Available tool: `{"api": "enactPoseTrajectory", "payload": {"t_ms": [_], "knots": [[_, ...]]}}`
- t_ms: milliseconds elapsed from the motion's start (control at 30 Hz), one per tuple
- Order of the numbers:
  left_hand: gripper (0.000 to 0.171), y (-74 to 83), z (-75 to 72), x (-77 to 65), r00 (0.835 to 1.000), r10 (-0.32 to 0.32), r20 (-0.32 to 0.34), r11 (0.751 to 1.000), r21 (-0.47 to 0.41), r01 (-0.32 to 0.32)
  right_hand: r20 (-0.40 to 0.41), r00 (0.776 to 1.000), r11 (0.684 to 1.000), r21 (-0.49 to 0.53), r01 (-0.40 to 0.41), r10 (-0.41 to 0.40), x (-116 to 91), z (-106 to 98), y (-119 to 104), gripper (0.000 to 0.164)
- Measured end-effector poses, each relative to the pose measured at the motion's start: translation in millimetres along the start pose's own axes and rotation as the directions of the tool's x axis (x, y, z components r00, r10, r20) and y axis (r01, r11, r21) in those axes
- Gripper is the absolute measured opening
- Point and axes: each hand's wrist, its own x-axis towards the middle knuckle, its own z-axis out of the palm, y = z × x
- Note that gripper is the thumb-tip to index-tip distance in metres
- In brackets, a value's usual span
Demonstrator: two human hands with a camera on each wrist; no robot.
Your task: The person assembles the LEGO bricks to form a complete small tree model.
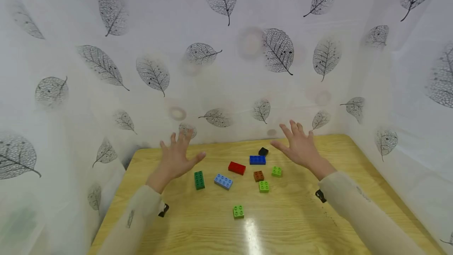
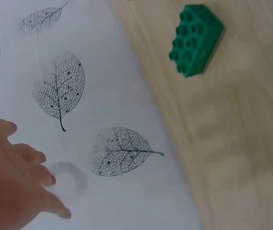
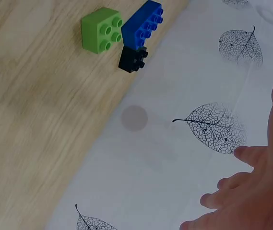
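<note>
Both hands hang above the table with fingers spread, holding nothing. The left hand (image 1: 175, 160) is nearest to a dark green brick (image 1: 199, 180), which also shows in the left wrist view. Close to the right hand (image 1: 300, 148) lie a black brick (image 1: 263, 151), a dark blue brick (image 1: 257, 160) and a lime green brick (image 1: 277, 171). Between the hands are a red brick (image 1: 236, 168), a light blue brick (image 1: 223, 182) and a brown brick (image 1: 258, 176). Another lime brick (image 1: 264, 186) sits just below the brown one, and a further lime brick (image 1: 238, 212) lies nearer the front.
The bricks stand studs up, loose on a wooden table (image 1: 198, 227). A white curtain (image 1: 233, 85) printed with dark leaves hangs behind the table's far edge and along both sides. Light glares off the tabletop near the front.
</note>
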Motion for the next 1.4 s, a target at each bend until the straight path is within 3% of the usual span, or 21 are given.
{"api": "enactPoseTrajectory", "payload": {"t_ms": [100,233,467,567,733,1000,1200,1400], "knots": [[0.095,0.1,10.4,-6.1,0.999,0.042,-0.010,0.989,-0.140,-0.043,0.009,1.000,0.991,0.137,0.014,-0.015,-7,6,-1,0.089],[0.091,6.1,22.7,-17.1,0.997,0.077,-0.003,0.954,-0.291,-0.075,0.017,0.999,0.956,0.292,0.022,-0.028,-17,14,-3,0.085],[0.076,26.3,42.8,-38.5,0.986,0.161,-0.040,0.896,-0.412,-0.164,-0.088,0.990,0.926,0.353,0.137,-0.113,-32,27,-9,0.060],[0.070,33.4,53.7,-47.8,0.981,0.186,-0.049,0.876,-0.445,-0.188,-0.095,0.989,0.912,0.386,0.142,-0.114,-39,34,-11,0.055],[0.062,40.3,70.6,-62.1,0.982,0.189,0.000,0.846,-0.507,-0.163,-0.067,0.994,0.887,0.450,0.108,-0.087,-50,48,-13,0.052],[0.056,42.9,85.1,-73.3,0.972,0.218,0.087,0.750,-0.652,-0.110,-0.012,0.996,0.846,0.526,0.083,-0.091,-64,69,-10,0.043],[0.054,46.6,92.9,-78.5,0.956,0.226,0.187,0.728,-0.685,-0.039,0.016,0.991,0.834,0.542,0.100,-0.129,-71,82,-8,0.043],[0.048,50.1,105.8,-81.8,0.948,0.280,0.149,0.697,-0.710,-0.094,0.060,0.988,0.824,0.561,0.082,-0.139,-75,88,-8,0.045]]}}
